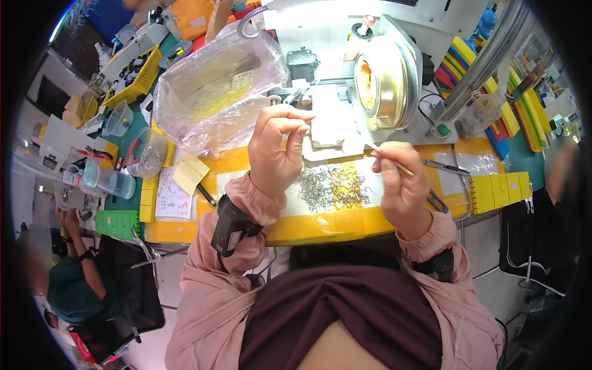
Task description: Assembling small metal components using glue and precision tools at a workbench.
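My left hand (pixel 276 154) is raised above the yellow worktable (pixel 320 225), its thumb and forefinger pinched on something too small to make out. My right hand (pixel 401 185) is closed on a thin pale stick-like tool (pixel 377 150) whose tip points up and left. Between and below both hands lies a heap of small bent metal wire parts (pixel 333 188) on a white sheet. A black band (pixel 231 225) sits on my left wrist and another one on my right wrist (pixel 439 264). Both sleeves are pink.
Behind the hands stand a machine with a round metal spool (pixel 385 83) and a large clear plastic bag (pixel 216 92). Clear cups (pixel 147 153), a yellow note (pixel 190 172), a yellow basket (pixel 139 77) and yellow blocks (pixel 499 191) flank the work area. Another person sits at lower left (pixel 74 271).
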### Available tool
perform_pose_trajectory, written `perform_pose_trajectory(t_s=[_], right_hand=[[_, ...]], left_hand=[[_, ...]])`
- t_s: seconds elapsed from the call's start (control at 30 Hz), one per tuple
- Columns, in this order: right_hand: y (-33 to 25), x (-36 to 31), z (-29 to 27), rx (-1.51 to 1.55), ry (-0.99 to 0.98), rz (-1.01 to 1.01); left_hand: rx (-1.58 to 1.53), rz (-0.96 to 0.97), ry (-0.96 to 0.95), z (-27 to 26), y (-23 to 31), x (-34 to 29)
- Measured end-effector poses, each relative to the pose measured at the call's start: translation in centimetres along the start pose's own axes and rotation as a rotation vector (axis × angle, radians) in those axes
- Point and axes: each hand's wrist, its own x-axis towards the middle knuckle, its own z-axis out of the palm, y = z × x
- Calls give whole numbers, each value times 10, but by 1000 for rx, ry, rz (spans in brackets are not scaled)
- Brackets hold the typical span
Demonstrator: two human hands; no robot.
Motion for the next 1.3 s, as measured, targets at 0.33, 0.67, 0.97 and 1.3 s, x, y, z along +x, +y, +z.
perform_pose_trajectory(t_s=[0.33, 0.67, 0.97, 1.3], right_hand=[[-24, 16, -23, -4, 30, -306], [-27, 34, -11, -100, -23, -322], [-7, -2, -7, -170, -68, -244], [20, -28, 9, -209, -172, -248]], left_hand=[[82, 22, -104, 2, -7, 1], [68, 41, -133, 2, -10, 1], [81, 38, -138, -1, -9, 0], [48, -51, -178, -2, -7, 0]])
